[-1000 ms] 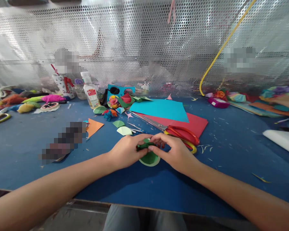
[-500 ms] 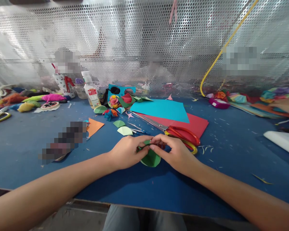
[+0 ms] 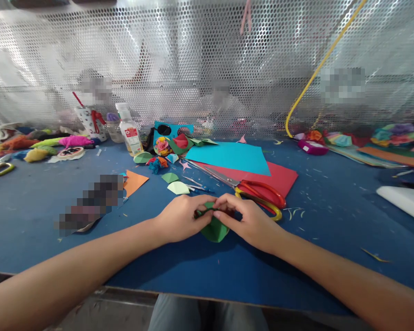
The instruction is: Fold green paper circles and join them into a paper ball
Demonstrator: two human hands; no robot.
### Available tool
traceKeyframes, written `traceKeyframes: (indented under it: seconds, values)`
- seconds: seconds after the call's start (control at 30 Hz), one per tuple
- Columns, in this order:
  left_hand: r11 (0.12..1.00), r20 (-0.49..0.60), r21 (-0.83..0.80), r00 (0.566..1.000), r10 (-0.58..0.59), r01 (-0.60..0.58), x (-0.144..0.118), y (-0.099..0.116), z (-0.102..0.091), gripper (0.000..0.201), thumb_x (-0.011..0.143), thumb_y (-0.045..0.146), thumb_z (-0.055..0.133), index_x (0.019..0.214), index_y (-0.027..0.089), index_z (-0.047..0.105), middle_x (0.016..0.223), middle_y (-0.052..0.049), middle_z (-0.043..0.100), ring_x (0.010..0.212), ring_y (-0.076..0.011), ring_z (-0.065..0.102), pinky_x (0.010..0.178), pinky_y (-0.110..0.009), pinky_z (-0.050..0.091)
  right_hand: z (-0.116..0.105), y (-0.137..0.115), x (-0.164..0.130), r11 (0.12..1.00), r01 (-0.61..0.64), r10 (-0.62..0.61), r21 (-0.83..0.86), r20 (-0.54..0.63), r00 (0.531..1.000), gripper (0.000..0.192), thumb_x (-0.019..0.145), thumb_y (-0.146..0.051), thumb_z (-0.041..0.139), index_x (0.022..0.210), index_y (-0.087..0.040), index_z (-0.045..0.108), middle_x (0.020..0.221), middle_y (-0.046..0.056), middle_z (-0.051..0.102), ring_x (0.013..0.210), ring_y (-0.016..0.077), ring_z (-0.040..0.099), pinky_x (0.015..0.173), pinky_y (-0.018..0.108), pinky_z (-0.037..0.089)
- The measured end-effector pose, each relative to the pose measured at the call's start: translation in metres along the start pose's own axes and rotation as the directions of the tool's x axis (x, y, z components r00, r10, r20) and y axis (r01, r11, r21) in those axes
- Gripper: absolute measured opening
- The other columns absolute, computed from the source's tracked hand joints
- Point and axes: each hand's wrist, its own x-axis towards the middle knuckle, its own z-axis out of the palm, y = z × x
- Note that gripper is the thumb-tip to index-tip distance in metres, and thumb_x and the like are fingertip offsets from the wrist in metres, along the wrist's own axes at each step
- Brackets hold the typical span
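Observation:
A folded piece of green paper [image 3: 215,231] is pinched between both my hands near the table's front. My left hand [image 3: 182,218] grips its left side, thumb and fingers closed on it. On the other side, my right hand [image 3: 250,220] holds the paper with thumb and index finger together; the fingers hide part of it. Just beyond my right hand lie large scissors [image 3: 262,195] with red and yellow handles, on red paper [image 3: 284,177]. A pale green paper piece [image 3: 178,187] and a darker green one [image 3: 169,177] rest beyond my left hand.
Turquoise paper [image 3: 231,157] overlaps the red sheet. A glue bottle [image 3: 131,133] stands at the back left, beside a patterned cup [image 3: 89,122]. Orange paper [image 3: 136,183] and a pixelated object [image 3: 91,207] lie left. A white object [image 3: 402,202] is at right; perforated metal [image 3: 186,59] borders the back.
The green paper has tilted slightly between my fingers, its lower edge a little lower and more pointed. A hand at the far right edge has gone out of view.

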Motion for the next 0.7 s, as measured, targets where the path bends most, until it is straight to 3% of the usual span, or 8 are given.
traceKeyframes:
  seconds: [0.37, 0.7]
  values:
    - [0.999, 0.063, -0.021, 0.997, 0.039, -0.038, 0.0014, -0.0027, -0.0031, 0.023, 0.080, 0.019, 0.044, 0.098, 0.020, 0.057, 0.070, 0.001, 0.063, 0.060, -0.0106, 0.054, 0.056, -0.020, 0.039, -0.0003, 0.0005, -0.0007, 1.000, -0.015, 0.016, -0.011, 0.102, 0.995, 0.008, 0.085, -0.027, 0.045, 0.082, -0.020, 0.049, 0.062, -0.003, 0.052, 0.058, 0.0112, 0.050, 0.054, 0.023, 0.038]
    - [0.998, 0.069, -0.039, 0.996, 0.057, -0.054, 0.0021, -0.0027, -0.0036, 0.017, 0.080, 0.019, 0.043, 0.091, 0.019, 0.057, 0.072, 0.000, 0.063, 0.061, -0.0104, 0.054, 0.055, -0.020, 0.039, -0.0006, 0.0005, -0.0010, 1.000, -0.010, 0.011, -0.016, 0.102, 0.995, 0.008, 0.083, -0.026, 0.046, 0.082, -0.020, 0.050, 0.064, -0.003, 0.054, 0.058, 0.0108, 0.049, 0.053, 0.023, 0.038]
